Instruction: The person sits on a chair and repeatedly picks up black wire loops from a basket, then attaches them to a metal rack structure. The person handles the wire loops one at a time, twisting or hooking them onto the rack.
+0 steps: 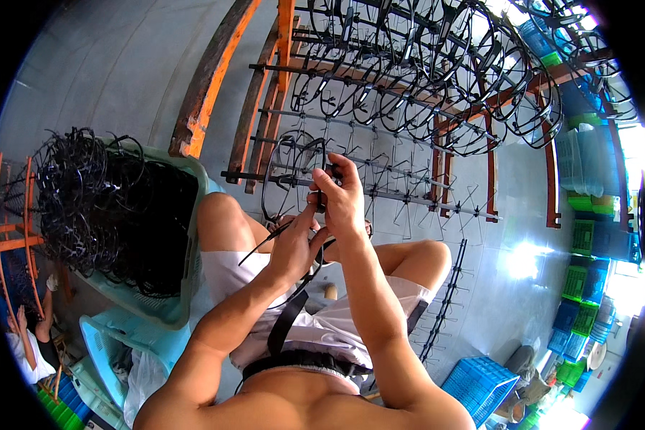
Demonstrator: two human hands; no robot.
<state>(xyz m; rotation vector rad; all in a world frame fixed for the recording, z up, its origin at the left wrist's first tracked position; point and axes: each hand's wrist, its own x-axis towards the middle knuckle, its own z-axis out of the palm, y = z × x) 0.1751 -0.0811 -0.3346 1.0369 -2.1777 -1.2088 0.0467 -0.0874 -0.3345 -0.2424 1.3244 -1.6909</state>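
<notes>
My right hand (342, 197) is closed, its thumb and fingers pinching a thin black looped frame (266, 188) near the lowest bar (245, 175) of the rack. Just below it, my left hand (294, 247) is closed with the fingertips close to the same spot. Thin black strips (259, 247) stick out past its fingers; whether they belong to the same frame I cannot tell. My fingers hide where the frame meets the bar. Higher on the rack, many similar black frames (408, 93) hang in rows from bars with wire hooks.
A pale green basket (206, 175) heaped with black frames stands at my left, with a light blue basket (97, 337) nearer. Orange wooden posts (211, 93) hold the rack. A loose hooked bar (446, 301) lies at my right. Blue crate (480, 387), stacked crates (584, 279); another person (32, 351) at far left.
</notes>
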